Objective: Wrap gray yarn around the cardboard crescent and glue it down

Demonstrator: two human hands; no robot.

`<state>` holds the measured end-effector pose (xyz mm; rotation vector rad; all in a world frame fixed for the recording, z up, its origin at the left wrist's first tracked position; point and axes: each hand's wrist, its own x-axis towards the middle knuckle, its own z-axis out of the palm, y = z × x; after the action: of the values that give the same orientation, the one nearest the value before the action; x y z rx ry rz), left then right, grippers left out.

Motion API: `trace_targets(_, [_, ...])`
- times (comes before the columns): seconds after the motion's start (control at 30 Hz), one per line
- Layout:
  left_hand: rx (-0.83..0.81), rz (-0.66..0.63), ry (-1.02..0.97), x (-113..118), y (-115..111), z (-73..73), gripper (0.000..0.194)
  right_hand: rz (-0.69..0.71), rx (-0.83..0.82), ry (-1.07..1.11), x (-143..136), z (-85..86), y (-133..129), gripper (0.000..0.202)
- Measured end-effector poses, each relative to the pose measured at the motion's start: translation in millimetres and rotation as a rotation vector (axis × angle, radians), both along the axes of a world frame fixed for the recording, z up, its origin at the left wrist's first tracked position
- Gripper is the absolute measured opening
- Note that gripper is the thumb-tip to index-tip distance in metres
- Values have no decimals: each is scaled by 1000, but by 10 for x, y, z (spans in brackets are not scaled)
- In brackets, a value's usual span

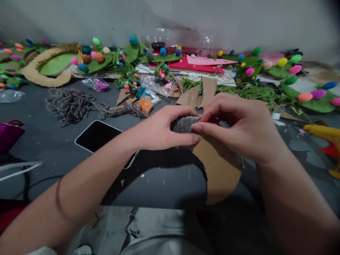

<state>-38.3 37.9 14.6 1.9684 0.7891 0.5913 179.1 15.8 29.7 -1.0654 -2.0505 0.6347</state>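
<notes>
A curved piece of brown cardboard (219, 170) is held up above the near side of the table. Grey yarn (181, 125) is wound closely round its upper left end. My left hand (166, 129) grips that wrapped end, thumb in front and fingers behind. At the edge of the winding, my right hand (233, 124) is closed, thumb and forefinger pinched together against the cardboard and yarn. Its other fingers curl behind and are partly hidden. A loose heap of the same grey yarn (69, 106) lies to the left, with strands trailing toward the middle.
A phone (97, 136) lies partly under my left forearm. Behind are cardboard scraps (190, 96), green leaves with coloured balls (99, 63), and a tan fringed curved piece (32, 72). A yellow glue gun (324, 132) sits at the right, a purple object (10, 136) at the left.
</notes>
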Motion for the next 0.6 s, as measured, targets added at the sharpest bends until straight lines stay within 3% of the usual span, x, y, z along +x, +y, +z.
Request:
trace_targets(0.33, [17,0,-27,-12,24,-5,25,-52,-273,219,-29,-75,21,29])
trace_targets(0.6, [20,7,-51,-19,27,-45,28,-126,-245,282,-23,-58,63,22])
